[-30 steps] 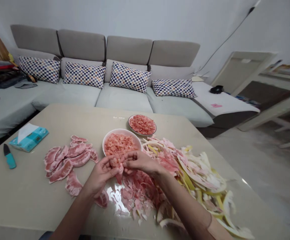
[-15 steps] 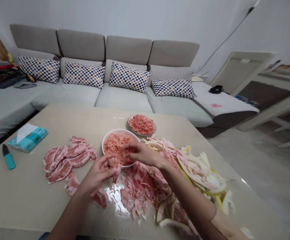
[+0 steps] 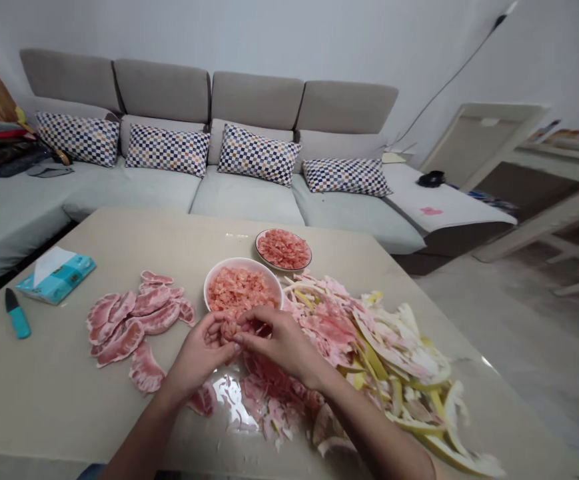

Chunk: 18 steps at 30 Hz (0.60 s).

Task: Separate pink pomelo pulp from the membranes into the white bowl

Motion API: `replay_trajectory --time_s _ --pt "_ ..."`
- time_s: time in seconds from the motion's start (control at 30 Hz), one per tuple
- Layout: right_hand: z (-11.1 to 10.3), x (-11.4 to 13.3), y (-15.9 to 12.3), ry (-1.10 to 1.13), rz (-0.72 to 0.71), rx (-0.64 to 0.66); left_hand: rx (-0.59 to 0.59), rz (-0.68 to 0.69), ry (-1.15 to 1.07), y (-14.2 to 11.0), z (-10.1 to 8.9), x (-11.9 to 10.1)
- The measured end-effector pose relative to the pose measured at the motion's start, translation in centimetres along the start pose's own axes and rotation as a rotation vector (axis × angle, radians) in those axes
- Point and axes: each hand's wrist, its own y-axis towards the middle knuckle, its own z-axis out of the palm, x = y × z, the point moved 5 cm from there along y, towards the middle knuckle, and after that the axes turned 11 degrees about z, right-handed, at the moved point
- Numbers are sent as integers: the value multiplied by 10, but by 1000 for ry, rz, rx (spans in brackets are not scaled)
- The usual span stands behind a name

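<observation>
At the near rim of a white bowl [image 3: 280, 293], my left hand [image 3: 200, 350] is closed round a pink pomelo segment [image 3: 230, 329], with its flesh partly bared. My right hand [image 3: 282, 343] pinches the same segment from the other side, thumb and fingertips pressed to it. Loose pomelo flesh [image 3: 239, 288] fills the bowl. Left of it lie several pomelo segments [image 3: 156, 313] still in their skin. Right of my hands spreads a heap of pink membranes and yellow-white peel [image 3: 394, 347].
Behind the bowl stands a dark-rimmed plate [image 3: 284, 249] heaped with pomelo flesh. A turquoise-handled knife [image 3: 18, 315] and a blue tissue pack [image 3: 56, 275] lie at the table's left. A sofa [image 3: 239, 200] runs along the far side.
My right hand has come back from over the bowl towards me and now meets the left at the segment. The left hand stays about where it was.
</observation>
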Motion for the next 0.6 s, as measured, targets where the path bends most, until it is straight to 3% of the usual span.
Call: replay_trajectory --time_s 0.13,0.37,0.6 --pt "2 -9 3 107 92 67 0 19 44 -1 1 1" --pt "21 -36 4 566 398 289 4 23 72 -2 2 1" --pt "6 -15 0 189 126 107 8 19 108 -2 4 4"
